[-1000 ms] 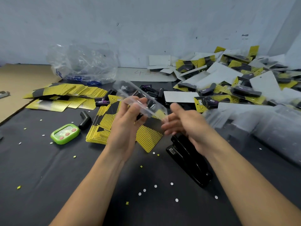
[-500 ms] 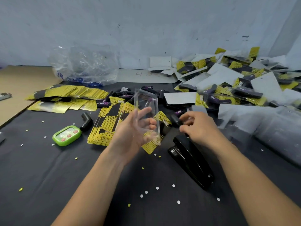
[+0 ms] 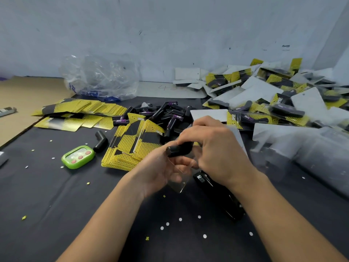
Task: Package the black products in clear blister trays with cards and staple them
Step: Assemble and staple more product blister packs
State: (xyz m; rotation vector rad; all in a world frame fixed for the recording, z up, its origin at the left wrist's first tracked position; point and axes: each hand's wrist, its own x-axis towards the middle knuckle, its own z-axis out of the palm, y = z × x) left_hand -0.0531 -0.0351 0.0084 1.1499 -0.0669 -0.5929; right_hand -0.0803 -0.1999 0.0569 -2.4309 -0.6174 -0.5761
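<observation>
The right hand has come across to meet the left hand, and the clear tray now lies low and flat, no longer standing up. The left fingers curl under the tray and hold it. The right fingers wrap round a black product and hold it on the tray, above the middle of the worktop. A black stapler lies just under the right wrist. Yellow cards sit just behind the hands, with loose black products behind those. Done packs fill the far right corner.
</observation>
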